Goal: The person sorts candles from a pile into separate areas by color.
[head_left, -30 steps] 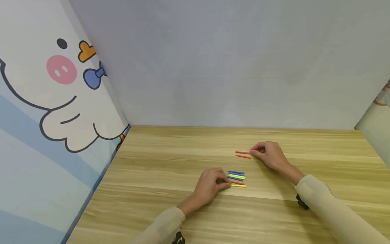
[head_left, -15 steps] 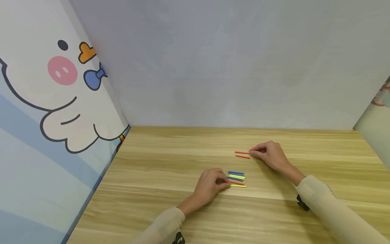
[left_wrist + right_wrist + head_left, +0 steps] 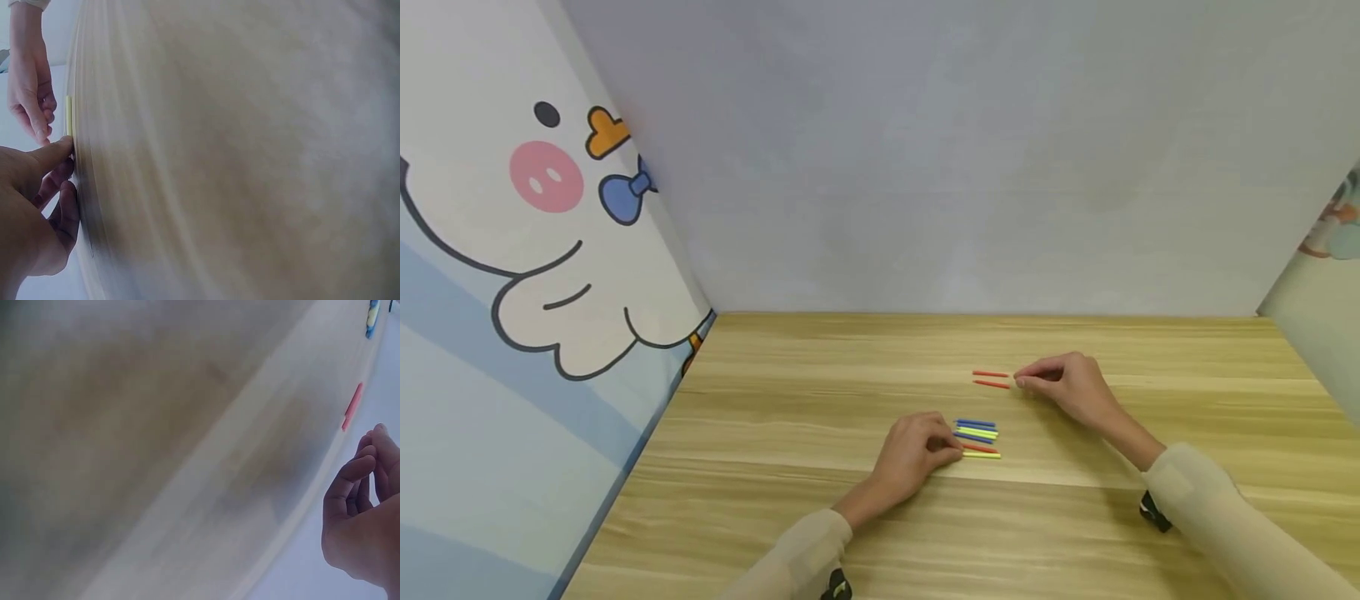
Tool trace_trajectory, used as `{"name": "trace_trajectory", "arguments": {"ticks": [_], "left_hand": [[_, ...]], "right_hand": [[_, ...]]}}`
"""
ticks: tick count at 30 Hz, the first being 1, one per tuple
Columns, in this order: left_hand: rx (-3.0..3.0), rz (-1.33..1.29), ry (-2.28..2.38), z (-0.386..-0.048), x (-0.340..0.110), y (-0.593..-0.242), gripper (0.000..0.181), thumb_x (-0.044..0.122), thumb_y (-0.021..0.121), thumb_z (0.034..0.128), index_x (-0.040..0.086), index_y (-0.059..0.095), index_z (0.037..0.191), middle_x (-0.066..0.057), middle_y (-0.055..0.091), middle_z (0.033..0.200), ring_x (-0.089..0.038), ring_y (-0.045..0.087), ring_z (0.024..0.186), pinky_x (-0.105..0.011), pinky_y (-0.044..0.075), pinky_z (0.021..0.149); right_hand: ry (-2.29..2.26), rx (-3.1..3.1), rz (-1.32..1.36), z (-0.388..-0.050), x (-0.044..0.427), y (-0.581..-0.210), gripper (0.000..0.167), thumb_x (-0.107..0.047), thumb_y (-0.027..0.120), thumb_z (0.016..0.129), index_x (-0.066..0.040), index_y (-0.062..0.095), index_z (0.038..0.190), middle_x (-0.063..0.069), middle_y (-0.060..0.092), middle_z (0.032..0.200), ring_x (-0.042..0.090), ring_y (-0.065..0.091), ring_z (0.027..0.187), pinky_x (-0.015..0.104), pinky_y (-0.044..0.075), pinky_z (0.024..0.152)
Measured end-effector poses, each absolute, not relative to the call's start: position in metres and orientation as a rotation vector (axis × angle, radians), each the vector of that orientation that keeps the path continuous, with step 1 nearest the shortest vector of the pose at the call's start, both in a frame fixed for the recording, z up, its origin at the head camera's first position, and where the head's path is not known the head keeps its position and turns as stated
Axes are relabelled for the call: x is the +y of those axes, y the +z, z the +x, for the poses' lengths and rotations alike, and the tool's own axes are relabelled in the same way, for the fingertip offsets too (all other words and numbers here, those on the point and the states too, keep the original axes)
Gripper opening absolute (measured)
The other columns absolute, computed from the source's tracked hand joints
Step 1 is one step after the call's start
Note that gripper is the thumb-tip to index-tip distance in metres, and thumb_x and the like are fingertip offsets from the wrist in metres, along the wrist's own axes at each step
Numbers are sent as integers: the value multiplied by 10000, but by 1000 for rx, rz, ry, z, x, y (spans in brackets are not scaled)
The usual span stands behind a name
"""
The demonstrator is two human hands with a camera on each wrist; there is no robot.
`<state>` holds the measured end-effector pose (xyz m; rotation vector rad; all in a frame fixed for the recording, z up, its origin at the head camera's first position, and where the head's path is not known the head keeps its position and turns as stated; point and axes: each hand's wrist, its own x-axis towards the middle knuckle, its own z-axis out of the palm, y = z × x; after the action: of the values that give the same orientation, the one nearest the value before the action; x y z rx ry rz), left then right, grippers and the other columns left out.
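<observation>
Smooth grey wall [image 3: 925,150] rises behind the back edge of a tabletop [image 3: 820,367] with light wood grain running from side to side. At its left edge stands a pale blue panel [image 3: 482,392] printed with a big white cartoon bird [image 3: 587,275]: black eye, pink cheek, orange beak, blue bow tie. Beyond the right edge is a pale wall [image 3: 1326,333], with part of a coloured print at the frame's side. Both wrist views show mostly blurred wood. About midway between the side edges, two red sticks [image 3: 991,384] lie nearly parallel toward the back edge. Farther from that edge, blue sticks [image 3: 976,422] and yellow-green sticks [image 3: 979,432] lie closely side by side, with a red stick [image 3: 981,449] and a yellow stick [image 3: 983,456] in front. A person in cream sleeves [image 3: 1202,487] reaches in. The left hand [image 3: 910,454] pinches the yellow stick's left end between thumb and forefinger. The right hand [image 3: 1067,386] is just beside the red pair's right ends, apart from them, fingers curled, thumb and forefinger tips together, holding nothing.
</observation>
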<state>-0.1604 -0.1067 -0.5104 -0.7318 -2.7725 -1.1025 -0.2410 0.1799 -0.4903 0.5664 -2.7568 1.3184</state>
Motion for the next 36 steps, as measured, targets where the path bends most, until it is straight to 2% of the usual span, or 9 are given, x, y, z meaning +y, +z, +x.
{"name": "trace_trajectory", "arguments": {"ticks": [14,36], "left_hand": [[-2799,-707,-1102,-159,-108,-510,48,188,869,880,179,837,845,107,697,847,3,520,740,-189,418,693],[-2785,-737,-1137,-155,-107,-504,40,160,863,881,158,834,853,90,687,834,12,526,726,-177,439,680]], "right_hand": [[1369,-2789,613,-210,165,-492,98,-219,814,946,-161,853,1014,-36,808,992,68,720,883,224,552,760],[1432,-2838,757,-174,157,-493,46,-195,833,920,-169,852,952,-46,804,940,67,725,873,234,564,747]]}}
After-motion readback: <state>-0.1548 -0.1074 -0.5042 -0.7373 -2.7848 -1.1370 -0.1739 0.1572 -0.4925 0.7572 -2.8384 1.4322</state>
